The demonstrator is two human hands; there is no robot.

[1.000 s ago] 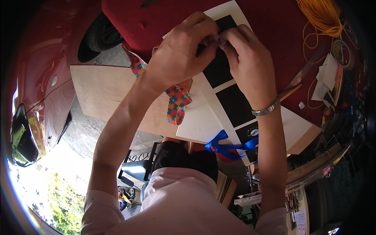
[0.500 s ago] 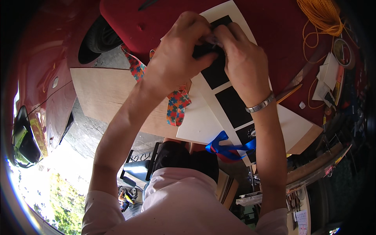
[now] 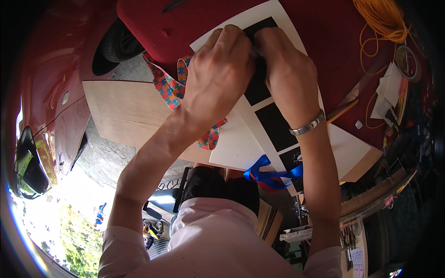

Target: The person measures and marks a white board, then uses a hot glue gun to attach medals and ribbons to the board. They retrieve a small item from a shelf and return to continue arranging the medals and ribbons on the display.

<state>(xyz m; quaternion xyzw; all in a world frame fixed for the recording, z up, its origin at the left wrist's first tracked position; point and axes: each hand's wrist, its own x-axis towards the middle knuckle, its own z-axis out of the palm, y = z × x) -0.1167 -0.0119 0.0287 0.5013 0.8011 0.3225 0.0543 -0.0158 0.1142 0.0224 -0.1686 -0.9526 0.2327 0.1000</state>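
Note:
My left hand (image 3: 220, 72) and my right hand (image 3: 289, 69) are close together over the far part of a white sheet (image 3: 286, 25) with black rectangles. The fingers of both are bent and pinched together. Between them is something small that I cannot make out, mostly covered by the knuckles. A puzzle-patterned ribbon (image 3: 163, 85) in red, blue and orange runs beneath my left hand and wrist. A shiny blue ribbon (image 3: 259, 173) lies looped over the sheet's near end, beside my right forearm. My right wrist wears a metal band (image 3: 307, 126).
Under the sheet are a white board (image 3: 236, 141) and a wooden board (image 3: 123, 104) on a red surface (image 3: 343, 41). At right lie yellow rope (image 3: 382, 21), a tape roll (image 3: 408, 62) and paper scraps (image 3: 388, 88). A red car (image 3: 55, 88) stands at left.
My left hand has turned, its back now facing up and its thumb hidden, and its fingers have drawn in beside the right hand. The right hand has barely moved.

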